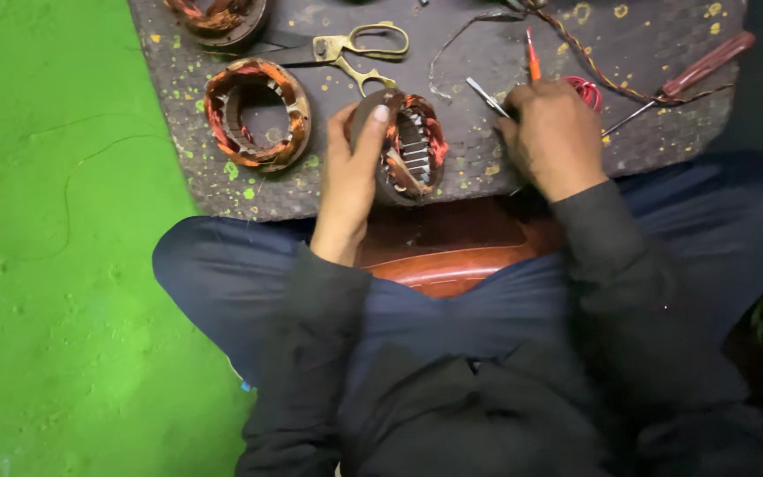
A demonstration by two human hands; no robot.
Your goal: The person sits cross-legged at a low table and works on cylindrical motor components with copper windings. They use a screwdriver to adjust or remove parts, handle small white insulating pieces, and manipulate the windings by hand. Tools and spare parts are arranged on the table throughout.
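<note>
My left hand [351, 172] grips a round motor stator [412, 148] with copper windings, holding it tilted on its edge on the dark woven mat [487, 71]. My right hand [554, 137] rests on the mat to the right of it, fingers closed around a thin metal tool [486, 95] whose tip sticks out up and left. A small red coil [586, 91] lies just beyond my right knuckles.
A second wound stator [258, 113] lies left of the held one, a third [220, 18] at the top edge. Brass-handled scissors [346, 49], an orange pen-like tool [532, 57], a red-handled screwdriver [695, 69] and twisted wire lie on the mat. Green floor [55, 247] lies left.
</note>
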